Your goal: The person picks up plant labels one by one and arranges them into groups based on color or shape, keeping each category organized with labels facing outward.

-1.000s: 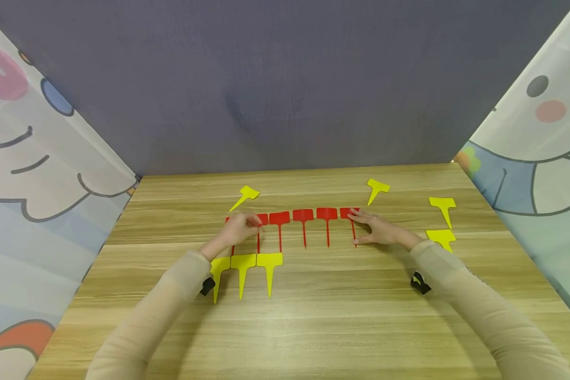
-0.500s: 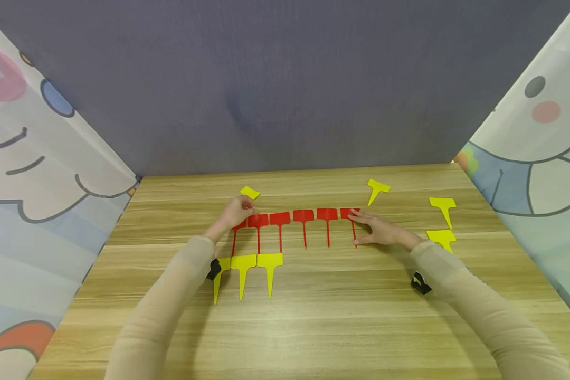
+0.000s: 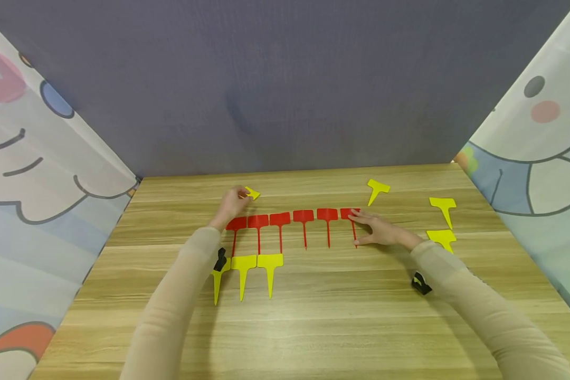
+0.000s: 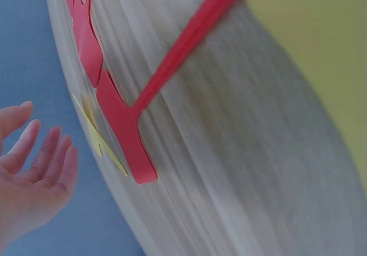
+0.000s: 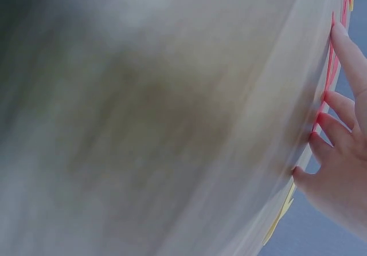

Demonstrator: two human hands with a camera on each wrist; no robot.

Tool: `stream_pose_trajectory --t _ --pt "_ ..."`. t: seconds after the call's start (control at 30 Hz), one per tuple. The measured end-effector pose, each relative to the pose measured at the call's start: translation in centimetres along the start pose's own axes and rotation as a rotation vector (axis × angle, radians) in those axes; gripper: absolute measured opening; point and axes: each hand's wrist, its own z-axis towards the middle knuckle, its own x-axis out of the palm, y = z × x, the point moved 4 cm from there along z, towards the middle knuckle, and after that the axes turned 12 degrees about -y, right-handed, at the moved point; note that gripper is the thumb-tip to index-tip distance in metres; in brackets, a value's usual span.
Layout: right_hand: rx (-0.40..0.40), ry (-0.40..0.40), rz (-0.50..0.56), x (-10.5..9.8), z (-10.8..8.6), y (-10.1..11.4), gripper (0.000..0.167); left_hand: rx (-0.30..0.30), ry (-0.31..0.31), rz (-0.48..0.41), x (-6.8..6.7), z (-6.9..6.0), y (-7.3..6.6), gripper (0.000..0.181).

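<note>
My left hand (image 3: 230, 206) is at the far side of the table, over a yellow T-shaped plant label (image 3: 253, 193). In the left wrist view its fingers (image 4: 49, 158) are loosely bent and apart from that label. My right hand (image 3: 380, 230) rests with spread fingers on the rightmost red T-shaped plant label (image 3: 347, 213), covering part of it. Several red plant labels (image 3: 279, 218) lie in a row across the middle, stems towards me. Below the left end of that row, three yellow plant labels (image 3: 244, 262) lie side by side; the wrist camera partly hides the leftmost.
Another yellow plant label (image 3: 378, 188) lies at the back right. Two more, an upper label (image 3: 443, 203) and a lower label (image 3: 440, 236) partly hidden by the right sleeve, lie at the right. A dark panel (image 3: 290, 89) rises behind the wooden table (image 3: 309, 327).
My left hand has moved away from the left red labels, back to the yellow label at the far left, uncovering the red ones. The right hand has stayed put.
</note>
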Motion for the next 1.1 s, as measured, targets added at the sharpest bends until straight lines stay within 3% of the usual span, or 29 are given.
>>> stream_pose_trajectory --t 0.13,0.27,0.77,1.1 --pt "0.000 0.000 0.001 0.0 0.0 0.0 0.078 0.009 -0.027 0.013 -0.8 -0.8 -1.5 0.028" --pt "-0.002 0.001 -0.002 0.0 -0.1 0.0 0.078 0.013 -0.044 0.020 -1.0 -1.0 -1.8 0.029" --pt "-0.001 0.001 -0.006 0.0 0.0 -0.1 0.078 -0.055 -0.061 0.057 0.1 -0.2 -0.8 0.047" --pt "-0.008 -0.005 -0.002 0.1 0.1 -0.3 0.078 -0.088 -0.040 0.026 0.6 0.1 -0.3 0.056"
